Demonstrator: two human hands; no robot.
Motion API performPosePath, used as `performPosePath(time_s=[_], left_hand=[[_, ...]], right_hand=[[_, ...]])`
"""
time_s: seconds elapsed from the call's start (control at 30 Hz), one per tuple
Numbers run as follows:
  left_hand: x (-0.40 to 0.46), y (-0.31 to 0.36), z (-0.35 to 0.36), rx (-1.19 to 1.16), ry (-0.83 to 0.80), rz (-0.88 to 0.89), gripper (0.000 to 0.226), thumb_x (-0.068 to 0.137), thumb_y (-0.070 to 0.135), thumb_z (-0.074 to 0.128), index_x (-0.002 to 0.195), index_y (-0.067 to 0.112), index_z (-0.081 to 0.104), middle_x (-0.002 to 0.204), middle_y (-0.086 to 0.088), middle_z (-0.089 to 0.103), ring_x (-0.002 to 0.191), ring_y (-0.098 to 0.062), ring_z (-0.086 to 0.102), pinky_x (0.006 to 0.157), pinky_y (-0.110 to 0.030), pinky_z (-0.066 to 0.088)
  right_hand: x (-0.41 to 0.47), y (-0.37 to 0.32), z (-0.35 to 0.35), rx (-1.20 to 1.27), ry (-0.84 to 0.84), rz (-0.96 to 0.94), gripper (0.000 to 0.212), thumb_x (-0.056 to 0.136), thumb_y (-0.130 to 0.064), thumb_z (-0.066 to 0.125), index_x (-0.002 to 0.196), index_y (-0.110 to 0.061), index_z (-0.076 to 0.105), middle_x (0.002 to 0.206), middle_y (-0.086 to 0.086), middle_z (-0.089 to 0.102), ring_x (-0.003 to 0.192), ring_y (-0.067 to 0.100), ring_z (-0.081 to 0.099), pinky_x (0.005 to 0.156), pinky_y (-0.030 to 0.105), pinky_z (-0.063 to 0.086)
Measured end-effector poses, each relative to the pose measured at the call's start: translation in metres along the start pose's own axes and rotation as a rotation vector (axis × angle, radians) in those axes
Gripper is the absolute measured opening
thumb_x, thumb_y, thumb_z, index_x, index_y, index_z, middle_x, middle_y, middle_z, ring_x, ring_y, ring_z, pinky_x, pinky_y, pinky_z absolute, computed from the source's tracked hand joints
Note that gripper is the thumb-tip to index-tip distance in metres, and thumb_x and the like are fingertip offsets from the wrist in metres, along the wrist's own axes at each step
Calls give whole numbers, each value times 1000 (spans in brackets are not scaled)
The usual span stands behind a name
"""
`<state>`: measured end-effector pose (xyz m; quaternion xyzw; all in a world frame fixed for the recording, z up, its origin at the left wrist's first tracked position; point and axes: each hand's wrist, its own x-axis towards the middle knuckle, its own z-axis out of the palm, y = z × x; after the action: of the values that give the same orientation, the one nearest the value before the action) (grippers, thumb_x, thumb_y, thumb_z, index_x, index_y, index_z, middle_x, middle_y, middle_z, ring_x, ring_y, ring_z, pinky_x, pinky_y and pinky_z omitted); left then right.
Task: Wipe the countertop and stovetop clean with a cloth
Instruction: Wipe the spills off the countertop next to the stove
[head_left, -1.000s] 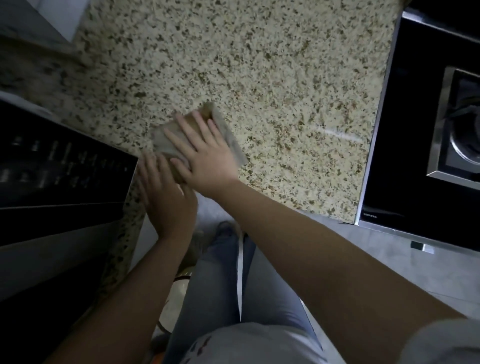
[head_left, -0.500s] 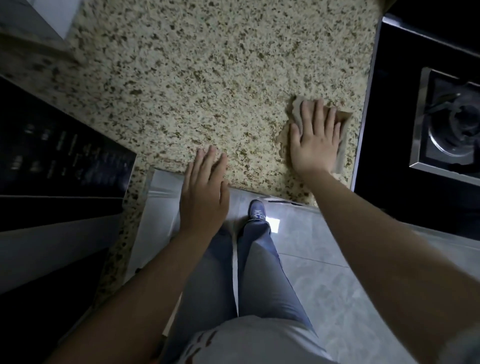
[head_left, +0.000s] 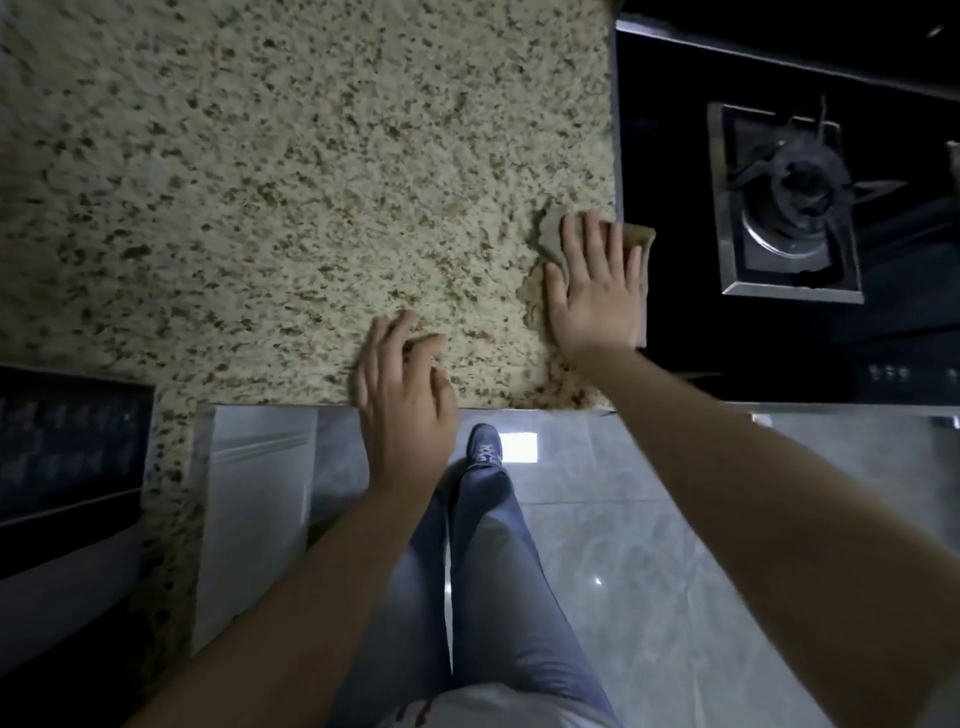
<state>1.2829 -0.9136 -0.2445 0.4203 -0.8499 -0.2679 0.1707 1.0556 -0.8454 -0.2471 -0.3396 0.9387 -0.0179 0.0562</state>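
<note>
Granite countertop (head_left: 291, 171) with beige and brown speckles fills the upper left of the view, and its front edge runs across the middle. At its right edge the black glass stovetop (head_left: 675, 156) begins, with a thin metal rim between the two surfaces. On the stovetop, well apart from the counter, sits a gas burner (head_left: 789, 200) in a square steel frame with a dark pan support over it. At the left edge of the counter a dark appliance (head_left: 67, 441) with a black panel stands lower than the stone. Below the front edge there is a white cabinet front (head_left: 254, 499) and a grey tiled floor (head_left: 649, 561). The person stands close to the counter in blue jeans (head_left: 483, 582), with one blue shoe (head_left: 485, 441) showing near the front edge.

The right hand (head_left: 595, 291) lies flat with straight fingers and presses on the cloth (head_left: 641, 240), not gripping it. This beige cloth is at the right edge of the counter, near the front right corner, and its far corner hangs over the metal rim onto the black glass. The left hand (head_left: 405, 384) rests at the front edge of the counter, holding nothing, its fingers loose and a little bent on the stone.
</note>
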Motion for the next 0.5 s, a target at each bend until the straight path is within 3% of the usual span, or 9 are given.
performPosePath(time_s=[0.1, 0.2, 0.33, 0.5], left_hand=[[-4, 9, 4, -11, 22, -9, 33, 93, 6, 54, 122, 17, 64, 156, -5, 44, 154, -30, 22, 125, -52, 18], [-1, 29, 10, -24, 4, 55, 35, 90, 4, 54, 122, 15, 64, 155, -6, 45, 153, -30, 25, 126, -51, 17], [13, 45, 23, -33, -53, 129, 38, 91, 9, 49, 127, 16, 61, 155, -4, 45, 153, -28, 27, 125, -51, 18], [32, 53, 37, 32, -71, 167, 42, 90, 6, 53, 129, 18, 61, 154, -1, 47, 153, -26, 26, 125, -50, 17]], right_hand=[[-62, -6, 12, 18, 62, 94, 64, 107, -50, 18, 166, -24, 14, 173, 3, 11, 160, 31, 7, 129, 51, 5], [-98, -11, 18, 20, 51, 59, 63, 108, -50, 23, 165, -24, 19, 173, 3, 12, 160, 32, 7, 129, 52, 5], [-45, 10, 12, 31, 59, -44, 61, 107, -53, 23, 165, -31, 20, 173, -3, 14, 159, 31, 10, 128, 54, 10], [-11, 14, 11, 88, 87, 65, 60, 107, -51, 21, 164, -33, 19, 173, -4, 13, 160, 31, 8, 128, 52, 9]])
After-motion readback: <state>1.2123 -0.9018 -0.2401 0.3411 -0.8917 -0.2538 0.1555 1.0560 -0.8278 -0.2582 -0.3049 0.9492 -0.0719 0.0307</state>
